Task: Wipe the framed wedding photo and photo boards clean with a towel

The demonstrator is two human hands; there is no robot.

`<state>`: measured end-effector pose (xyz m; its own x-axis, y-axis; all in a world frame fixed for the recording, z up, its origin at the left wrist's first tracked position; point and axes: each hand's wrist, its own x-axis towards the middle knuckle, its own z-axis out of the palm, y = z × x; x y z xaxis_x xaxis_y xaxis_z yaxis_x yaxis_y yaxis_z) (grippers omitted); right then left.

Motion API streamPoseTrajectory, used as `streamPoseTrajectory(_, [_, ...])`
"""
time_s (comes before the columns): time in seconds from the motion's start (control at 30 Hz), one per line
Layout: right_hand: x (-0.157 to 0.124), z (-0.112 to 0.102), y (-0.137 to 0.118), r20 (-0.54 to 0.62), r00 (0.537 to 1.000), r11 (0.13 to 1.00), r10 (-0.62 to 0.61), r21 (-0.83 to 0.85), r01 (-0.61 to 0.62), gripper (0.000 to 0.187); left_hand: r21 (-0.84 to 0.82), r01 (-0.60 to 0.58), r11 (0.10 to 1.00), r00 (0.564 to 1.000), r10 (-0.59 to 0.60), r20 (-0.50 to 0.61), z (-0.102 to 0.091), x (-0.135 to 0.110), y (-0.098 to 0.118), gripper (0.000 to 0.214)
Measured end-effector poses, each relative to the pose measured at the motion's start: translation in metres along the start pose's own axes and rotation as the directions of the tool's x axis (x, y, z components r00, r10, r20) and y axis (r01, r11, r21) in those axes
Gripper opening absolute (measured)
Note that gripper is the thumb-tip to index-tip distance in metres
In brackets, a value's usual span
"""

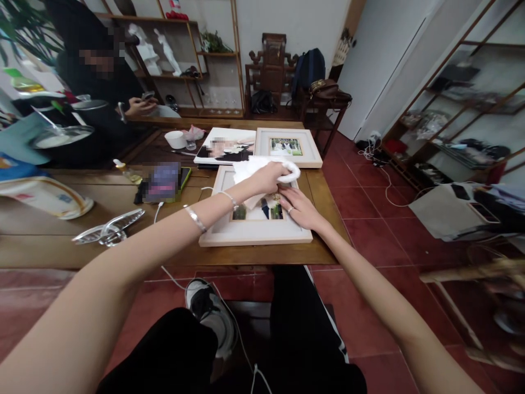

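Note:
A pale wooden picture frame (213,232) lies flat on the table in front of me, with a photo (276,210) of greenery at its middle. My left hand (273,176) is closed on a soft white cloth (246,168), which bunches out on both sides of it above the frame's far part. Beside it, my right hand (301,208) rests with fingers stretched out over the right edge of the photo. A small beige piece (259,198) shows under my left wrist. My left forearm and the cloth hide part of the frame.
Behind stand a second framed photo (311,150) and a large print (225,145). To the left lie a phone (162,183) with a cable, a dropper bottle (127,171) and a silver ornament (110,229). A person's hand (139,105) holds a phone across the table.

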<state>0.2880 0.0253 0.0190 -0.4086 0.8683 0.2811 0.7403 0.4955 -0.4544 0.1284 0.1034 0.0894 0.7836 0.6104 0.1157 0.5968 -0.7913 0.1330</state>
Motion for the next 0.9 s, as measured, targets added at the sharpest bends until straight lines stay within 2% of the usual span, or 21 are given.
streamPoseTrajectory(0.07, [0.000, 0.000, 0.000, 0.006, 1.000, 1.000, 0.001, 0.002, -0.001, 0.051, -0.019, -0.092, 0.996, 0.996, 0.092, 0.014, 0.009, 0.008, 0.001, 0.031])
streamPoseTrajectory(0.17, [-0.001, 0.000, 0.000, 0.003, 1.000, 1.000, 0.006, 0.016, -0.006, 0.049, 0.007, -0.108, 0.994, 0.994, 0.108, 0.023, 0.015, 0.001, -0.003, 0.028])
streamPoseTrajectory(0.27, [-0.002, 0.000, 0.000, 0.011, 1.000, 1.000, 0.016, 0.025, -0.016, 0.052, 0.062, -0.035, 0.997, 0.999, 0.033, 0.028, 0.012, -0.020, -0.018, 0.029])
streamPoseTrajectory(0.37, [-0.002, 0.000, -0.002, 0.039, 0.996, 0.996, 0.082, 0.020, -0.083, 0.057, 0.151, 0.052, 0.987, 0.997, -0.059, 0.042, 0.002, -0.047, -0.038, 0.037])
streamPoseTrajectory(0.5, [-0.003, -0.001, -0.004, 0.051, 0.991, 0.992, 0.120, 0.022, -0.121, 0.060, 0.274, 0.187, 0.943, 0.976, -0.211, 0.058, -0.012, -0.083, -0.065, 0.045])
streamPoseTrajectory(0.6, [-0.003, -0.001, -0.005, 0.053, 0.990, 0.991, 0.128, 0.028, -0.130, 0.060, 0.360, 0.245, 0.900, 0.958, -0.281, 0.051, -0.020, -0.105, -0.072, 0.046])
streamPoseTrajectory(0.67, [-0.003, 0.000, -0.005, 0.055, 0.989, 0.989, 0.140, 0.036, -0.142, 0.060, 0.397, 0.249, 0.883, 0.951, -0.300, 0.071, -0.023, -0.115, -0.063, 0.045])
streamPoseTrajectory(0.73, [-0.003, 0.000, -0.005, 0.048, 0.988, 0.987, 0.150, 0.047, -0.152, 0.060, 0.406, 0.240, 0.882, 0.943, -0.311, 0.120, -0.024, -0.123, -0.042, 0.045])
streamPoseTrajectory(0.9, [-0.003, 0.002, -0.005, 0.026, 0.985, 0.983, 0.171, 0.063, -0.172, 0.058, 0.374, 0.189, 0.908, 0.914, -0.302, 0.271, -0.025, -0.153, 0.038, 0.046])
